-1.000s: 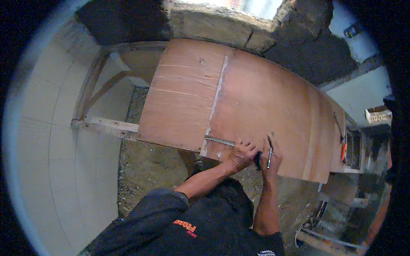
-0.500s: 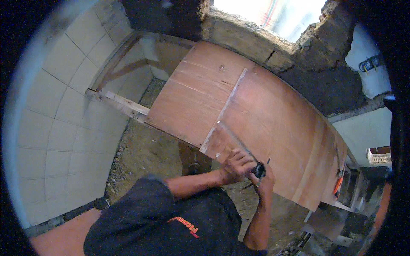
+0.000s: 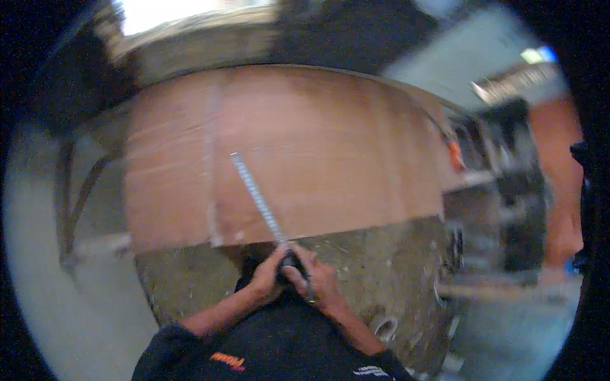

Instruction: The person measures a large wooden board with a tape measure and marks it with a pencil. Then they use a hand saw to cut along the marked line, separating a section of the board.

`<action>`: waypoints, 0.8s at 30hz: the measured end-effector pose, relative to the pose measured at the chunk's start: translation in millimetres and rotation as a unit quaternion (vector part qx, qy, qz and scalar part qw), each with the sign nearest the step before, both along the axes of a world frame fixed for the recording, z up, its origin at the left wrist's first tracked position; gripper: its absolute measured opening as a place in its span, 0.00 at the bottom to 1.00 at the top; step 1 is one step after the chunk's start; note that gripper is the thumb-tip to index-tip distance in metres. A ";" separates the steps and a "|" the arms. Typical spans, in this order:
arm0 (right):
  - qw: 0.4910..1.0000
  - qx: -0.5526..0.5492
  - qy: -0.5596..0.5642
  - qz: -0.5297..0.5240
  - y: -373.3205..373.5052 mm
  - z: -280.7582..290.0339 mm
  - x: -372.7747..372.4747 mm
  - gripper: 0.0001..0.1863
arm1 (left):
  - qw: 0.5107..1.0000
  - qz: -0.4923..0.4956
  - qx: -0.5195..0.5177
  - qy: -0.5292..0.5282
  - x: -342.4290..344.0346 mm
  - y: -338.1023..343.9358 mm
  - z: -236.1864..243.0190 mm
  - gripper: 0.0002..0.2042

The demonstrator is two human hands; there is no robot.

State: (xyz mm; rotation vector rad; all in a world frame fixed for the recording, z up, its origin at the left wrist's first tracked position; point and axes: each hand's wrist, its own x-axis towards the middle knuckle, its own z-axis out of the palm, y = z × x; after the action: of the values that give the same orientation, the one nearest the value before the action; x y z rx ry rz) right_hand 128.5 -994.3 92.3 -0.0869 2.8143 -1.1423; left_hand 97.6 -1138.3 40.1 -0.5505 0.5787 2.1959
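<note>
Both hands are closed around a dark tape measure point(image 3: 289, 260) in front of my chest. My left hand point(image 3: 269, 277) wraps its left side, and my right hand point(image 3: 318, 279) grips it from the right. A length of pale blade point(image 3: 259, 200) sticks out from the case, slanting up and left over a reddish plywood sheet point(image 3: 318, 140). A thin dark stick, perhaps a pencil point(image 3: 311, 292), pokes down from my right hand. The plywood has a pale strip point(image 3: 213, 159) running across it. Motion blurs the picture, and the exact finger grip is partly hidden.
An orange-handled tool point(image 3: 455, 155) lies at the sheet's right end. Below is a dirt floor point(image 3: 400, 273) with a white ring-shaped thing point(image 3: 385, 327). A wooden frame point(image 3: 79, 184) stands at left, and a bright wall opening point(image 3: 190, 14) lies beyond the sheet.
My view has swung to the right, so the plywood now appears further left and more level. The hands have drawn back past the sheet's near edge, with the tape blade still out.
</note>
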 end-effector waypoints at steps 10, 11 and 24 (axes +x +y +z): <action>0.954 -0.067 0.178 -0.230 88.3 -6.6 27.8 0.14 | 0.902 -0.267 -0.278 0.194 -26.4 34.3 13.9 0.25; 0.938 -0.072 0.211 -0.266 104.7 -9.9 31.7 0.13 | 0.887 -0.301 -0.287 0.202 -30.9 43.5 18.9 0.26; 0.874 -0.043 0.019 -0.484 330.9 -43.9 125.5 0.26 | 0.543 -0.376 -0.465 0.590 -107.3 229.8 24.6 0.12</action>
State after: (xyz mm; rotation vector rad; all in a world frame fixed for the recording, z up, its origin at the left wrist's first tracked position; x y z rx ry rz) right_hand 254.0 -663.5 48.4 1.4448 2.8211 -1.3728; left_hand -9.6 -908.6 64.6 0.7842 2.2218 0.9115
